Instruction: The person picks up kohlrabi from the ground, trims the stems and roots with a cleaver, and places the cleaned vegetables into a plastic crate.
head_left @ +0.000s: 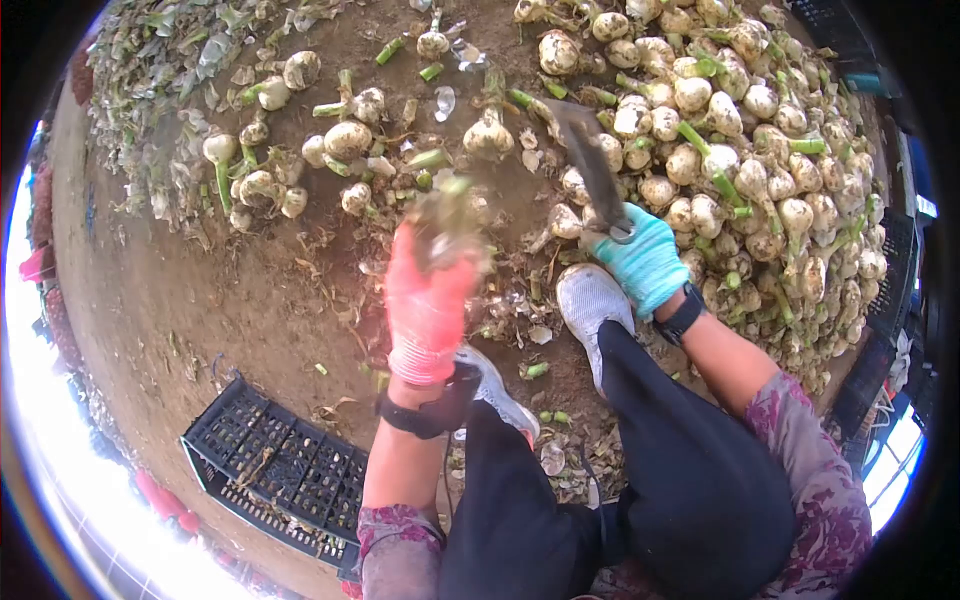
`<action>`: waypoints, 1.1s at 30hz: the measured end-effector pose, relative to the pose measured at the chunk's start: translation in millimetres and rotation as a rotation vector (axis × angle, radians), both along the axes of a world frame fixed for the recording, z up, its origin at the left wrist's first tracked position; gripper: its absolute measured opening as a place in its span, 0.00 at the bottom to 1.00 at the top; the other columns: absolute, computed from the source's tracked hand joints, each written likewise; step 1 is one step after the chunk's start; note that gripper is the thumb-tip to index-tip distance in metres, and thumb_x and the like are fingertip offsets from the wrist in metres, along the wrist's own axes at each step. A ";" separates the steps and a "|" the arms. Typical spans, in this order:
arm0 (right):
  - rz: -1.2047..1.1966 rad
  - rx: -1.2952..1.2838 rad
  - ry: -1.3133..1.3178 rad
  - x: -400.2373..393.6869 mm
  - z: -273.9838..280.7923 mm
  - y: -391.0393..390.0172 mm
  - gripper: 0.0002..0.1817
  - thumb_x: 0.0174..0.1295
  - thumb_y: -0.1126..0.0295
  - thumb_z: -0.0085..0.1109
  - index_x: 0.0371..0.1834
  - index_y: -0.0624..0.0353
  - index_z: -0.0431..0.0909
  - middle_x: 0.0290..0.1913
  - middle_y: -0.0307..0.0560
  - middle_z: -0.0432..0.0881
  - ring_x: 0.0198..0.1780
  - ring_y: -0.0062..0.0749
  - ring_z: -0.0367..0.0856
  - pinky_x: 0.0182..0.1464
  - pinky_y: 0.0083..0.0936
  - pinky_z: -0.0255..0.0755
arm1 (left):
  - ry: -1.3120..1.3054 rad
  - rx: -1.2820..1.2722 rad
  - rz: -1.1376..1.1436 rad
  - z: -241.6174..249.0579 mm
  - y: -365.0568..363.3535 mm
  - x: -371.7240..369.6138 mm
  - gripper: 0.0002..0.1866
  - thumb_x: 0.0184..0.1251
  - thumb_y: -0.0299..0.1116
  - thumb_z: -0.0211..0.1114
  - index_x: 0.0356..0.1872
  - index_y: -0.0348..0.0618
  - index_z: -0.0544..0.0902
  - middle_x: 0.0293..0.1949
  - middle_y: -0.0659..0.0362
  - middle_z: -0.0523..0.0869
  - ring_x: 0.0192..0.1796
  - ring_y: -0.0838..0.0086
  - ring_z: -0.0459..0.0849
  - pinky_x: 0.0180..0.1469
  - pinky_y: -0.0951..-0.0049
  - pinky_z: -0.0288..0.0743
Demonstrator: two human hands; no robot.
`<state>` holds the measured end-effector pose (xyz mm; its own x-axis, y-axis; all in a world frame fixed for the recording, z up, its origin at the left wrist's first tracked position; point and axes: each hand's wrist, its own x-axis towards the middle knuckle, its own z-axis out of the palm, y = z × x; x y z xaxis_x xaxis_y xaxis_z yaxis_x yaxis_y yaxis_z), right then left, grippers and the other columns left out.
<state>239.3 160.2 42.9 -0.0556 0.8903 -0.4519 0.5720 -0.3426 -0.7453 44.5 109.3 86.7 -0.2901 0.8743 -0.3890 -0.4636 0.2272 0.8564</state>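
Observation:
My left hand, in a pink-red glove, is smeared by motion and raised over the ground. A blurred garlic bulb with a bit of green stem is in its fingers. In a teal glove, my right hand is closed round the handle end of a knife. Its broad grey blade points up and away, partly blurred, just left of the big heap. Close by the blade, a bulb with a thick stem lies on the soil.
A large heap of garlic bulbs fills the right side. Loose bulbs and cut stems lie ahead; dry skins pile up at far left. A black plastic crate sits left of my legs. My shoes stand among peelings.

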 end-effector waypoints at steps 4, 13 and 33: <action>-0.181 -0.144 0.325 18.7 5.0 4.9 0.13 0.46 0.69 0.62 0.35 0.62 0.76 0.28 0.37 0.79 0.26 0.15 0.72 0.27 0.17 0.67 | 0.107 0.214 -0.347 14.3 53.9 18.0 0.26 0.51 0.22 0.58 0.55 0.30 0.64 0.50 0.51 0.73 0.52 0.70 0.72 0.54 0.72 0.67; -0.259 -0.162 0.325 36.2 -16.8 14.0 0.09 0.50 0.71 0.60 0.34 0.60 0.74 0.22 0.31 0.73 0.19 0.14 0.66 0.20 0.14 0.60 | 1.654 -0.019 -0.749 -111.4 120.0 17.3 0.24 0.38 0.24 0.61 0.43 0.46 0.72 0.53 0.47 0.66 0.52 0.54 0.69 0.51 0.58 0.66; 0.667 0.489 -0.043 -25.7 55.3 -8.4 0.17 0.39 0.72 0.58 0.37 0.59 0.75 0.27 0.51 0.76 0.28 0.44 0.76 0.31 0.33 0.70 | -0.044 -0.008 -0.468 -41.6 -20.7 -12.4 0.33 0.56 0.56 0.55 0.54 0.39 0.64 0.48 0.52 0.75 0.48 0.67 0.75 0.47 0.69 0.71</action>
